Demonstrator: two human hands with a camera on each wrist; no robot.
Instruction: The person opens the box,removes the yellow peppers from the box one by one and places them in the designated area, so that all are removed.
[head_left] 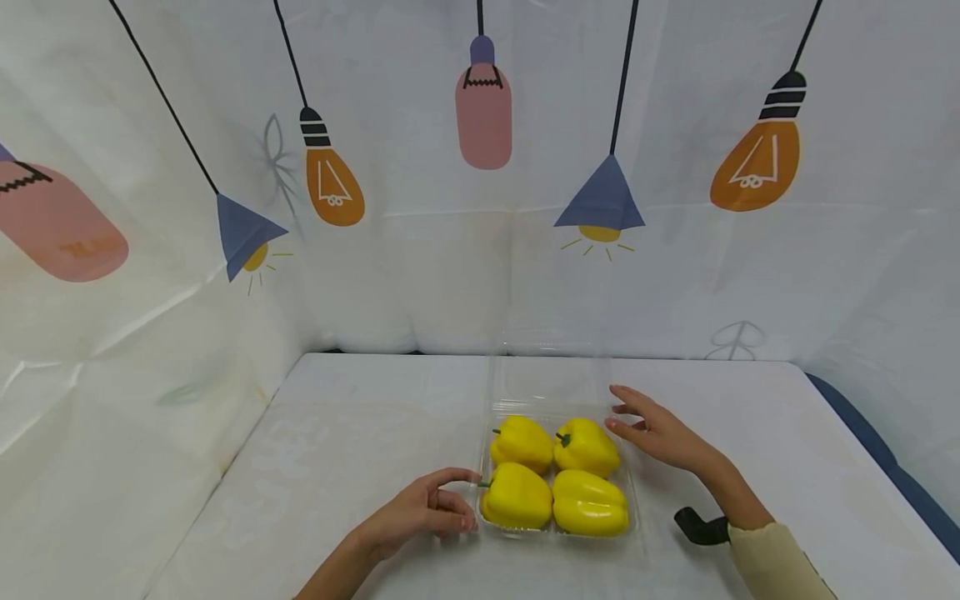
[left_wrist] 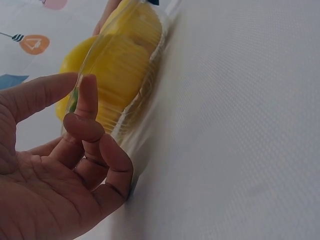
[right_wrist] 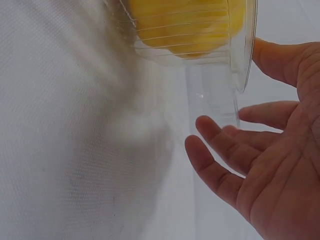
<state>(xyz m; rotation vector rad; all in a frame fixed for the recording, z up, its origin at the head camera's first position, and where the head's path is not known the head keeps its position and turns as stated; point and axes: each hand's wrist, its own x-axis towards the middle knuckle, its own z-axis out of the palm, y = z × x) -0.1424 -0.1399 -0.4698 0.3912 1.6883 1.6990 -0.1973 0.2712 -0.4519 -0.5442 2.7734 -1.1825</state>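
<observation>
Several yellow bell peppers (head_left: 590,503) sit in two rows in a clear plastic clamshell container (head_left: 633,500) on the table. Its transparent lid (head_left: 551,383) lies folded back at the far side. At the container's near left side, my left hand (head_left: 420,512) pinches the rim between thumb and finger, the other fingers curled below. My right hand (head_left: 660,429) is at the far right corner, fingers spread and loosely bent. In the right wrist view, its thumb (right_wrist: 275,60) is right at the rim and a fingertip overlaps the lid's edge.
A white cloth covers the table (head_left: 360,433). Behind it hangs a white sheet (head_left: 420,275) printed with lamps and bulbs. A black curved piece (head_left: 701,527) sticks out beside the right wrist, near the beige sleeve (head_left: 776,562). Something dark blue (head_left: 862,429) borders the table's right edge.
</observation>
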